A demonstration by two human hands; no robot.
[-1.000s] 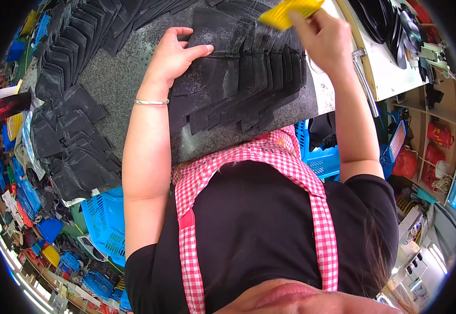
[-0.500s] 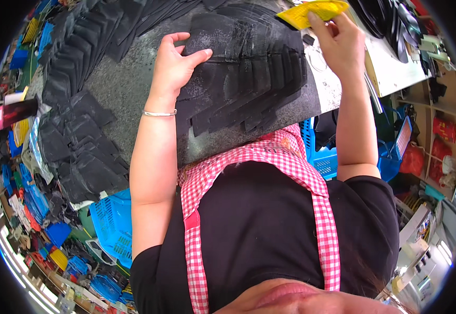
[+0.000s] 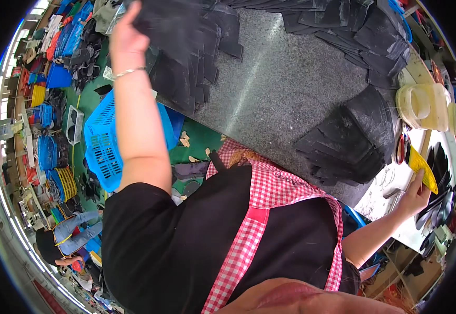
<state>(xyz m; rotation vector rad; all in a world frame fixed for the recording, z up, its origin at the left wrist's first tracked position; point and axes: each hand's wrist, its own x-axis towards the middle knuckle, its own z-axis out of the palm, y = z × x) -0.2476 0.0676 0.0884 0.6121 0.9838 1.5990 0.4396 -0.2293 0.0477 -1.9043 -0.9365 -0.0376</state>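
My left hand (image 3: pixel 128 42) is at the upper left, closed on the edge of a black sheet piece (image 3: pixel 173 26) that is smeared by motion. Beneath it, overlapping black pieces (image 3: pixel 178 81) lie at the left end of the grey speckled table (image 3: pixel 269 78). Far to the right, my right hand (image 3: pixel 415 198) pinches a flat yellow piece (image 3: pixel 422 170) with a textured surface. A fanned stack of black pieces (image 3: pixel 351 138) rests on the table between my hands, nearer the right one.
More black pieces (image 3: pixel 353 31) line the far edge. A translucent tape-like roll (image 3: pixel 421 107) and red-handled scissors (image 3: pixel 401 149) are beside the right stack. Blue baskets (image 3: pixel 105 146) stand below the table's left side. Another person (image 3: pixel 65 238) is at the lower left.
The view has swung left. My left hand has gone from the middle stack to the left end, a black piece now in it. My right hand keeps the yellow piece.
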